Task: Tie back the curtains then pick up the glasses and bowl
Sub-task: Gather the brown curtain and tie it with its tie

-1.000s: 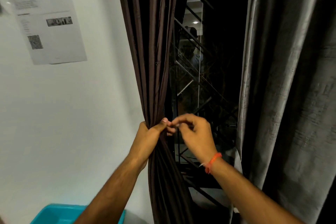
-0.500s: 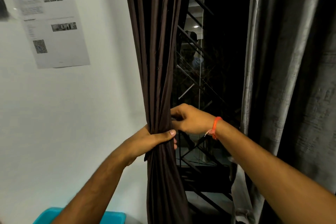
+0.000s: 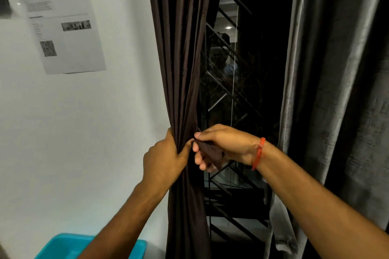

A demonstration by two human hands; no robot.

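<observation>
A dark brown curtain (image 3: 181,48) hangs gathered into a narrow bundle beside the window. My left hand (image 3: 166,160) is clenched around the bundle at its waist. My right hand (image 3: 221,145), with an orange thread at the wrist, sits just right of it and pinches a dark brown tieback strip (image 3: 210,151) that drapes across its palm. A grey curtain (image 3: 336,90) hangs loose on the right. No glasses or bowl are in view.
A black metal grille (image 3: 229,99) covers the dark window between the curtains. A printed paper sheet (image 3: 63,19) is stuck on the white wall at the left. A turquoise plastic bin (image 3: 63,246) stands at the bottom left.
My right hand has come out from behind the brown curtain with the tieback strip now in its fingers. My left hand keeps its hold on the bundle.
</observation>
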